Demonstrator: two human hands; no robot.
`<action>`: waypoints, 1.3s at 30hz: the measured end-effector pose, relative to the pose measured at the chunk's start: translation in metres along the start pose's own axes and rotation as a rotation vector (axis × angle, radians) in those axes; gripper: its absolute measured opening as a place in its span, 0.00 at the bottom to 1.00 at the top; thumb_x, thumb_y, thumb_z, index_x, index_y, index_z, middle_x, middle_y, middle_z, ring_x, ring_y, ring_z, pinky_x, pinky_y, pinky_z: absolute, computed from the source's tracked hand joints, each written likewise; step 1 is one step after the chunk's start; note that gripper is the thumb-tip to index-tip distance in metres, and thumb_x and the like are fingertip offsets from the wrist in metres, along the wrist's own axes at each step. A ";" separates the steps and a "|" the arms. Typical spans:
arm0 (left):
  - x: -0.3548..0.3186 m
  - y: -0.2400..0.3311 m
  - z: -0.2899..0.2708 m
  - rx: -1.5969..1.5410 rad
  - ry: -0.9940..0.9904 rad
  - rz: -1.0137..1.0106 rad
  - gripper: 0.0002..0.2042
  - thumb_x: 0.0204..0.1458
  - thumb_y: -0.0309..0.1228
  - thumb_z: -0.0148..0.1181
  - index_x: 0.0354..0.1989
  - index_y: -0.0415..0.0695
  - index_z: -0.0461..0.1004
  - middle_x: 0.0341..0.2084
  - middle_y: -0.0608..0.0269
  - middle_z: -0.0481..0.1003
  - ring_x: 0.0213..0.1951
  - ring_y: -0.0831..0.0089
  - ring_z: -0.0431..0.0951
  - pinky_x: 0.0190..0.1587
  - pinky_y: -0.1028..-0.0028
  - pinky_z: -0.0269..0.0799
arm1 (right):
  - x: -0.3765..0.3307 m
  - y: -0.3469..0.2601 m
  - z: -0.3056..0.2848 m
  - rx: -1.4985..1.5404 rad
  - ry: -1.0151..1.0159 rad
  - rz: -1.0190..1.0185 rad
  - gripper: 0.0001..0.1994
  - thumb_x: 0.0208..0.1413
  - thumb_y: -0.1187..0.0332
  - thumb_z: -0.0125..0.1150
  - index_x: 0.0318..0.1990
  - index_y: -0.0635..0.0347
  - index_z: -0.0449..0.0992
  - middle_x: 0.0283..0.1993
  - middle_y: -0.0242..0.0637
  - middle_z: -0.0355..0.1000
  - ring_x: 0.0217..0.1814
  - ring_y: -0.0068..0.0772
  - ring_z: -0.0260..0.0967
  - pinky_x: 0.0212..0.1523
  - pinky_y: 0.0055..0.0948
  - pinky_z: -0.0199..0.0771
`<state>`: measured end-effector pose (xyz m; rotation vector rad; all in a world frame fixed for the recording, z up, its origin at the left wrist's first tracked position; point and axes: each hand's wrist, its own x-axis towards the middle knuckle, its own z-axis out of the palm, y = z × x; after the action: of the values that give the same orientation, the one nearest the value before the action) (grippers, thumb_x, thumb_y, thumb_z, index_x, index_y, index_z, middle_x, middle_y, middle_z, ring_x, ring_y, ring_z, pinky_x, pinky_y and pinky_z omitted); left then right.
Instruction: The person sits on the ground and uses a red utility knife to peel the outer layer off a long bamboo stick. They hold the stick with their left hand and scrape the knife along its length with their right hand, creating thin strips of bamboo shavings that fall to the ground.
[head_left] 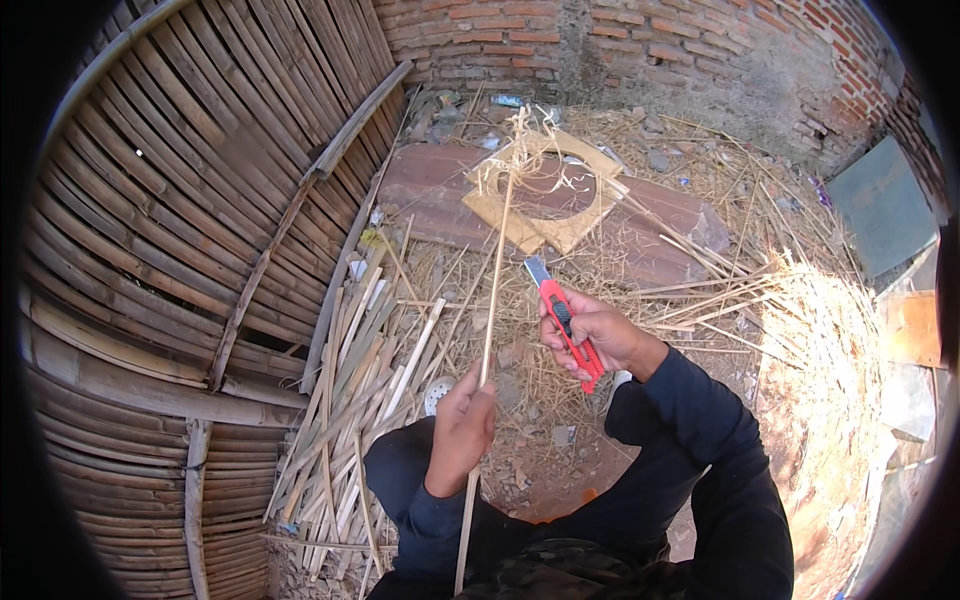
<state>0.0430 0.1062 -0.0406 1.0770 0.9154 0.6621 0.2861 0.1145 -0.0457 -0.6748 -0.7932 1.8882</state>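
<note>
My left hand (463, 426) is closed around a long thin bamboo strip (496, 255). The strip runs from between my legs up to the far board, with curled shavings (545, 160) around its far end. In my right hand (603, 335) is a red utility knife (572, 336), gripped by its handle. Its blade (537, 269) is out and points away from me, a little to the right of the strip and apart from it.
A square tan board (573, 228) with a round hole lies on a reddish-brown slab (420, 193). Split bamboo strips (345, 400) are heaped on the left beside a bamboo-slat wall (170, 230). Shavings cover the ground. A brick wall (480, 45) closes the far side.
</note>
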 end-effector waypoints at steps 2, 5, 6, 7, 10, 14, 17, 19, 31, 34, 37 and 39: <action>-0.001 0.004 0.003 -0.005 0.007 -0.012 0.22 0.61 0.30 0.44 0.64 0.40 0.58 0.12 0.73 0.58 0.09 0.84 0.55 0.12 0.83 0.53 | 0.000 0.000 0.006 -0.062 0.044 -0.016 0.20 0.47 0.81 0.41 0.50 0.58 0.58 0.30 0.36 0.63 0.20 0.29 0.65 0.14 0.28 0.70; -0.002 0.002 0.000 -0.023 0.008 -0.003 0.22 0.61 0.30 0.44 0.64 0.40 0.57 0.12 0.73 0.58 0.09 0.84 0.55 0.12 0.83 0.53 | 0.003 0.001 0.019 -0.178 0.112 -0.020 0.17 0.55 0.79 0.42 0.53 0.60 0.58 0.31 0.35 0.65 0.20 0.24 0.65 0.16 0.25 0.70; -0.001 0.001 -0.001 -0.014 -0.002 0.003 0.22 0.61 0.30 0.44 0.64 0.40 0.57 0.12 0.73 0.58 0.09 0.84 0.55 0.12 0.83 0.53 | 0.003 0.001 0.016 -0.195 0.086 -0.001 0.18 0.57 0.78 0.43 0.55 0.61 0.57 0.32 0.36 0.65 0.21 0.23 0.65 0.16 0.25 0.70; -0.001 0.001 -0.002 -0.005 -0.012 0.008 0.22 0.61 0.30 0.44 0.64 0.40 0.57 0.12 0.73 0.58 0.09 0.84 0.55 0.12 0.83 0.53 | 0.003 0.002 0.012 -0.211 0.059 0.019 0.18 0.60 0.76 0.43 0.58 0.61 0.56 0.33 0.37 0.66 0.21 0.23 0.65 0.16 0.25 0.69; 0.000 0.000 -0.004 -0.004 -0.019 0.021 0.22 0.61 0.30 0.45 0.64 0.40 0.57 0.12 0.73 0.59 0.09 0.84 0.56 0.12 0.84 0.53 | 0.002 0.000 0.014 -0.214 0.031 0.022 0.17 0.65 0.69 0.44 0.58 0.63 0.57 0.31 0.37 0.67 0.20 0.19 0.64 0.14 0.21 0.65; -0.001 0.003 -0.003 -0.037 -0.013 0.004 0.22 0.61 0.30 0.45 0.64 0.40 0.57 0.12 0.73 0.59 0.08 0.85 0.56 0.12 0.84 0.53 | 0.001 -0.002 0.019 -0.220 0.092 0.018 0.15 0.66 0.65 0.44 0.53 0.67 0.63 0.25 0.33 0.66 0.14 0.14 0.59 0.12 0.15 0.59; -0.002 0.004 -0.004 -0.042 -0.008 -0.003 0.23 0.61 0.30 0.45 0.64 0.40 0.57 0.12 0.73 0.59 0.08 0.85 0.56 0.11 0.84 0.53 | 0.000 -0.004 0.026 -0.286 0.116 0.034 0.15 0.66 0.64 0.44 0.51 0.68 0.65 0.20 0.31 0.64 0.11 0.13 0.55 0.10 0.15 0.56; -0.001 0.003 -0.005 -0.045 -0.011 -0.007 0.23 0.61 0.30 0.45 0.64 0.40 0.57 0.12 0.73 0.59 0.08 0.85 0.56 0.11 0.84 0.53 | 0.000 -0.004 0.029 -0.295 0.125 0.029 0.15 0.66 0.63 0.44 0.50 0.67 0.66 0.19 0.31 0.64 0.10 0.13 0.54 0.08 0.15 0.55; -0.001 0.003 -0.004 -0.055 -0.014 -0.002 0.23 0.61 0.30 0.45 0.64 0.39 0.56 0.11 0.74 0.59 0.11 0.86 0.56 0.14 0.83 0.52 | 0.000 0.000 0.037 -0.258 0.212 0.030 0.18 0.65 0.56 0.46 0.43 0.66 0.68 0.16 0.29 0.63 0.08 0.14 0.54 0.05 0.16 0.52; 0.000 0.000 -0.005 -0.045 -0.011 -0.001 0.23 0.61 0.30 0.45 0.64 0.40 0.56 0.12 0.73 0.59 0.09 0.85 0.56 0.12 0.83 0.53 | 0.001 0.001 0.037 -0.270 0.257 0.014 0.17 0.65 0.57 0.46 0.41 0.66 0.69 0.15 0.31 0.63 0.07 0.15 0.54 0.04 0.17 0.51; 0.000 -0.001 -0.005 -0.037 0.000 -0.002 0.23 0.61 0.29 0.45 0.64 0.40 0.56 0.12 0.73 0.58 0.09 0.84 0.56 0.12 0.83 0.54 | 0.000 0.002 0.039 -0.295 0.277 -0.020 0.15 0.65 0.60 0.46 0.40 0.67 0.69 0.14 0.31 0.63 0.06 0.16 0.54 0.04 0.18 0.51; 0.000 0.001 -0.004 -0.035 0.001 -0.003 0.23 0.61 0.29 0.44 0.64 0.40 0.56 0.12 0.73 0.58 0.09 0.84 0.56 0.11 0.83 0.54 | -0.001 0.003 0.040 -0.299 0.277 -0.035 0.15 0.64 0.61 0.45 0.40 0.67 0.68 0.14 0.31 0.64 0.06 0.16 0.54 0.04 0.19 0.51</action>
<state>0.0394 0.1086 -0.0407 1.0438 0.9032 0.6746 0.2553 0.1033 -0.0225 -1.0751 -0.9059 1.6131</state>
